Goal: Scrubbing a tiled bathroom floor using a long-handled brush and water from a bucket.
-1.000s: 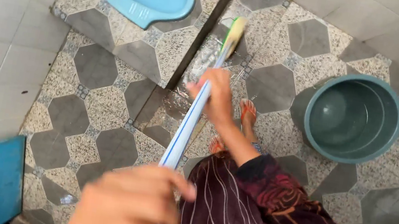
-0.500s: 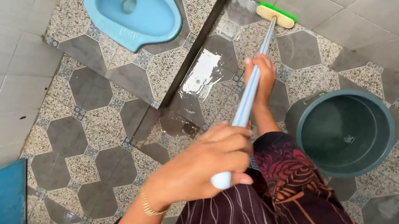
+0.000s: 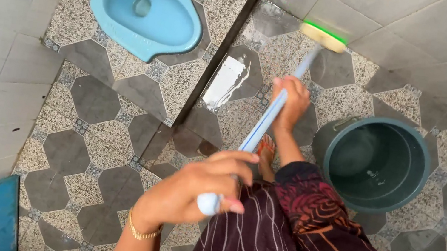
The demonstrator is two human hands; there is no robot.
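1. The long-handled scrub brush (image 3: 275, 107) now reaches farther than a second ago: its green-edged head has slid from beside the step to the foot of the far wall (image 3: 385, 25).
2. The left hand (image 3: 198, 185) clenches the handle's near end, fingers (image 3: 242, 159) wrapped round it; the right hand (image 3: 291, 100) grips midway up.
3. The wet tiled floor (image 3: 88, 139) by the step glistens, so the scrubbing seems to be moving towards the corner.
4. The teal bucket (image 3: 378, 160) stands just right of the handle, the blue squat toilet (image 3: 147, 4) left on the raised platform.
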